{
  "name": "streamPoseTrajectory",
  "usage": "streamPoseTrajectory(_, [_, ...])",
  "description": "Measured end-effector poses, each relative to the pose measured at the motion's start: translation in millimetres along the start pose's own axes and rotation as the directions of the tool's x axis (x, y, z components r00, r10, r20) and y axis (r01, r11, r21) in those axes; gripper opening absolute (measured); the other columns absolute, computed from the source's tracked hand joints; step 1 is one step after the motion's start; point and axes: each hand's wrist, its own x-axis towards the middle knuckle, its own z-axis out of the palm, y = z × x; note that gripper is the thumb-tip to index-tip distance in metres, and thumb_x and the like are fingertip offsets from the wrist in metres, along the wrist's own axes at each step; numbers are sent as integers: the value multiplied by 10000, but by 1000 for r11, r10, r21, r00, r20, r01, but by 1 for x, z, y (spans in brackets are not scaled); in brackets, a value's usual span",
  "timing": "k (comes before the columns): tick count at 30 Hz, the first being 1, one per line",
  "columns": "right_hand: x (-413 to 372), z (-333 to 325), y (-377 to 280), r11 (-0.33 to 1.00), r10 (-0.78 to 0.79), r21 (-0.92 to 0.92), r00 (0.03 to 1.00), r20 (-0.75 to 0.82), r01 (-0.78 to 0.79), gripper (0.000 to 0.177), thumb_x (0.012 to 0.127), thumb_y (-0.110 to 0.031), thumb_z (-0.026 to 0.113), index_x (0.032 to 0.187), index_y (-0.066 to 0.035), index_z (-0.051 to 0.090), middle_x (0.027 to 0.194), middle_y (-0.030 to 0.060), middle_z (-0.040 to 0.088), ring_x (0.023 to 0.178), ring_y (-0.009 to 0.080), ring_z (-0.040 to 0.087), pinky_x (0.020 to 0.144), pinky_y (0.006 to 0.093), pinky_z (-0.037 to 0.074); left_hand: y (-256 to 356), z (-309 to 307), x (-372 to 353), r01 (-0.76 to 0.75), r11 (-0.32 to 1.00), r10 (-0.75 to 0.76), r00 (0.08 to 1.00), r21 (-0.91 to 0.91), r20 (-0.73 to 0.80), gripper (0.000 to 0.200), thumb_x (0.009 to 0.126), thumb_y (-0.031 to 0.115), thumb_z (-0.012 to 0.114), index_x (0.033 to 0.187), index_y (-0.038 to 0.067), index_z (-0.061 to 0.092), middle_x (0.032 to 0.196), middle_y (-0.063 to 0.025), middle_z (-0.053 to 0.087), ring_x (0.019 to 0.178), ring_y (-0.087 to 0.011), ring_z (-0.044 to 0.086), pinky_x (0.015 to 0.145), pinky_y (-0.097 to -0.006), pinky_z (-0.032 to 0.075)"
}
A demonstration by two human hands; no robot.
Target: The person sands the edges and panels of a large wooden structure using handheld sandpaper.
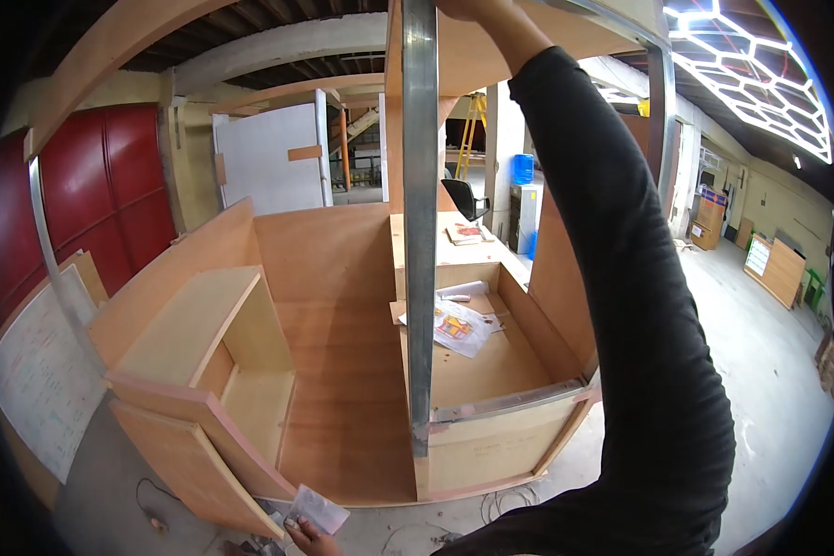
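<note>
At the bottom of the head view, my left hand (pixel 313 537) is closed on a pale, flat rectangular piece (pixel 319 509); I cannot make out what it is exactly. Next to that hand is the lower corner of a loose wooden panel (pixel 190 463). My right arm, in a black sleeve, reaches up across the view. At the top edge, my right hand (pixel 468 7) is beside the upper end of an upright metal post (pixel 420 204), under the wooden top of the frame. Its fingers are cut off by the frame's edge, so their grip is hidden.
A wooden cabinet (pixel 195 324) with an opening stands left. Right of the post, a shallow wooden box (pixel 491 366) holds papers (pixel 459 326). Cables (pixel 510 503) lie on the floor. Further back are a black chair (pixel 463 199), a water dispenser (pixel 525 213) and a yellow ladder (pixel 473 130).
</note>
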Motion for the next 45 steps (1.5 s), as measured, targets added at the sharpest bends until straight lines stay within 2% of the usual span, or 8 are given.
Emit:
streamPoseTrajectory(3, [21,11,28,877,-316,-271,902,295,396,266,883,-181,528,1007,-164,762,1006,186,723,964,352,680,932,440,511,27,11,-12,46,989,-40,998,-143,46,635,1027,292,525,1475,-104,311,1518,-310,355,1386,-403,396,1143,-436,331])
streamPoseTrajectory(5, [-38,-1,8,912,-179,381,983,48,148,286,910,-232,515,969,-59,735,931,162,724,920,320,668,880,412,500,31,16,-13,90,951,-68,994,-296,86,675,1023,306,541,1499,-92,276,1536,-309,327,1396,-403,387,1148,-452,322])
streamPoseTrajectory(6, [-83,-75,-45,946,-42,310,912,407,-95,532,861,4,572,1357,-188,597,1255,133,636,1073,322,617,922,395,499,28,21,-10,189,844,-95,974,-502,207,532,1014,284,541,1425,-4,366,1425,-215,436,1278,-347,482,992,-449,439])
streamPoseTrajectory(9, [-244,-28,-87,358,-281,928,960,6,99,431,913,28,573,1340,-28,568,1323,142,615,1193,257,594,993,381,481,7,38,5,362,646,-46,897,-672,439,362,965,278,584,1300,165,506,1281,-73,582,1110,-291,612,742,-475,578])
streamPoseTrajectory(10, [-299,-59,-115,174,-377,935,856,353,-309,489,917,18,586,1398,-47,522,1418,112,555,1252,259,558,1009,371,473,14,46,0,394,613,-40,881,-685,471,359,971,276,575,1301,154,503,1273,-78,585,1092,-289,620,733,-460,585])
streamPoseTrajectory(17, [-562,-124,-276,-328,-423,758,805,416,-564,438,1040,-185,460,1465,-77,446,1449,203,448,1360,381,407,1137,464,324,33,91,-37,515,554,-175,840,-654,514,309,1032,214,410,1309,95,478,1237,-120,594,1084,-301,631,783,-481,601])
streamPoseTrajectory(32, [-655,-186,-169,364,-381,695,582,718,-620,364,940,-119,586,1301,-70,583,1259,193,552,1158,392,550,967,476,469,72,133,-147,378,682,56,826,-626,561,312,1007,207,523,1287,78,475,1252,-96,572,1145,-257,597,969,-450,514])
streamPoseTrajectory(45, [-688,-234,-47,-17,-108,584,582,806,-812,378,965,-124,548,1328,-26,578,1299,236,547,1189,413,550,1040,423,425,92,159,-223,-453,892,393,769,-6,504,196,1015,125,484,1114,-36,536,980,-175,606,899,-257,574,829,-362,469])
